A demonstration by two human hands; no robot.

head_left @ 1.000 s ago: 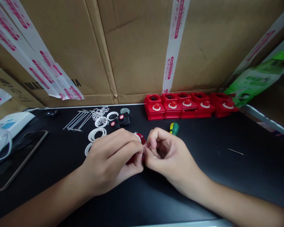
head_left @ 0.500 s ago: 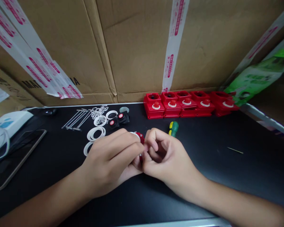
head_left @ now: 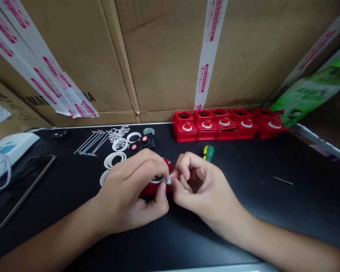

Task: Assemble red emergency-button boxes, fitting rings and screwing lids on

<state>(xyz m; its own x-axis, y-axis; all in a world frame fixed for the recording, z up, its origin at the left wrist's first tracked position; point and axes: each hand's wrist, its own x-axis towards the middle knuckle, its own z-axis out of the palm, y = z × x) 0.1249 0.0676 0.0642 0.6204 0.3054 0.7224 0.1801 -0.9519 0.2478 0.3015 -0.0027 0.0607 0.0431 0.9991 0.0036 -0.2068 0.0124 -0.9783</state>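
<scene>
My left hand is curled round a small red plastic housing at the middle of the black table, thumb below and fingers arched over it. My right hand meets it from the right, finger and thumb pinched on a tiny light-coloured piece at the housing's right edge. Most of the housing is hidden by my fingers. A green and yellow screwdriver handle lies just behind my right hand.
A row of red button housings stands against the cardboard wall. White rings, metal pins and two black parts lie at the back left. A phone and white box sit far left. A thin pin lies right.
My left fingers have lifted and arched, so more of the red housing shows under them. My right hand's pinch has stayed at the housing's right edge.
</scene>
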